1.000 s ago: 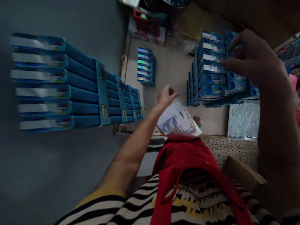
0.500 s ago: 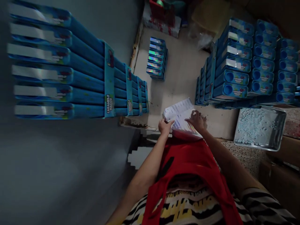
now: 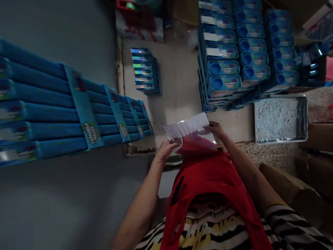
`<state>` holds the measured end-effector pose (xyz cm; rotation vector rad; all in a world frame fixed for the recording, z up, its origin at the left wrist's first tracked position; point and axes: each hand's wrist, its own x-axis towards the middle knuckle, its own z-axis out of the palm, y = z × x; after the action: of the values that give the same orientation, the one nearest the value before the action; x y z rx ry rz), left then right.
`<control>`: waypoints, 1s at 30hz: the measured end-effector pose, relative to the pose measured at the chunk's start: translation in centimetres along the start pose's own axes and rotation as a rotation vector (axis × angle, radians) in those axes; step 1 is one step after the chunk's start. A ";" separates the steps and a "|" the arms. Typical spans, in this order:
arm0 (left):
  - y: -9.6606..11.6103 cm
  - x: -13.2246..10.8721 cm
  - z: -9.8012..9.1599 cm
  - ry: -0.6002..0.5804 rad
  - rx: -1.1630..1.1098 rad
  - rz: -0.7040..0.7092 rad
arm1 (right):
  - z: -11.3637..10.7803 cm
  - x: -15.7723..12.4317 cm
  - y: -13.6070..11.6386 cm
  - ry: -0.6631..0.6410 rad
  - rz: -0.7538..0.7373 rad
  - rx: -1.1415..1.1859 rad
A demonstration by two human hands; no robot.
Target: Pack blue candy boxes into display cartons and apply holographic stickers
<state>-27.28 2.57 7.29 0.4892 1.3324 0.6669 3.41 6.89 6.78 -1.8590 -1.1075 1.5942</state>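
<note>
A sheet of white strips or labels (image 3: pixel 188 125), with a glossy see-through lower part that shows red, spans the space between my hands near the table's front edge. My left hand (image 3: pixel 168 148) pinches its left end, thumb on top. At the upper right corner, my right hand (image 3: pixel 215 129) has its fingers closed on the sheet. Beyond it on the table stands a small stack of blue boxes (image 3: pixel 145 73) with shiny rainbow-like strips on their ends.
Tall stacks of blue boxes stand at the left (image 3: pixel 57 114) and at the right (image 3: pixel 223 66). A metal tray (image 3: pixel 293 119) of small pale pellets lies at the right. Cardboard boxes (image 3: pixel 316 139) sit beyond it. A red container (image 3: pixel 135 14) is at the back.
The view has swung to the right. The sheet is now stretched between both hands, with its strips spread upward. My right hand has moved from the sheet's surface to its right corner.
</note>
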 end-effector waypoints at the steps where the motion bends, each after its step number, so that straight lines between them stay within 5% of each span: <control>1: 0.4 -0.2 0.4 -0.024 0.019 -0.027 | -0.4 -0.7 0.4 0.022 0.009 0.065; 5: 1.2 -0.6 4.2 -0.023 0.119 -0.032 | -3.1 -5.6 2.5 0.298 0.056 0.220; 9: 1.9 -1.7 10.8 0.078 0.292 0.088 | -6.7 -12.8 4.9 0.617 0.076 0.323; 11: 2.4 -2.8 14.4 -0.012 0.358 0.145 | -8.4 -16.9 6.1 0.690 0.065 0.395; 16: 3.6 -5.2 22.7 -0.485 0.670 0.236 | -11.3 -27.4 8.9 0.793 0.022 0.601; 20: 3.5 -5.4 30.2 -0.764 0.929 0.140 | -13.5 -33.5 10.8 0.824 -0.031 0.722; 24: 2.9 -6.7 39.0 -0.785 0.984 0.162 | -18.1 -36.8 12.7 0.920 -0.057 0.782; 30: 0.3 -9.3 52.8 -0.839 0.937 0.270 | -29.3 -39.1 17.3 1.025 -0.089 0.815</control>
<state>23.56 -1.10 23.79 1.5308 0.6916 -0.0426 35.98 -29.68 23.67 -1.6083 -0.0453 0.6352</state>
